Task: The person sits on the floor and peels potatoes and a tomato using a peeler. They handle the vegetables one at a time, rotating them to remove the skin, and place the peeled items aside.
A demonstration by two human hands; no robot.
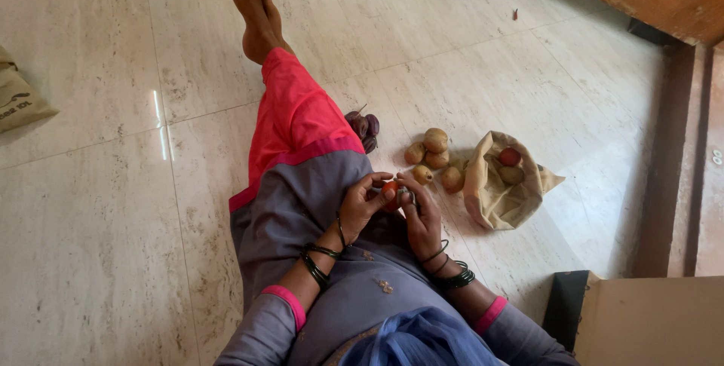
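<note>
small round orange-red fruit pinched over the lap between both grips, left hand at its 9 o'clock and right hand at 3 o'clock, equally near; tan potatoes lie at 1 o'clock on the floor.

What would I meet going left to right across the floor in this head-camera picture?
Tan bag at the left edge → outstretched leg in pink → dark purple vegetables → loose potatoes → open paper bag → cardboard box.
</note>
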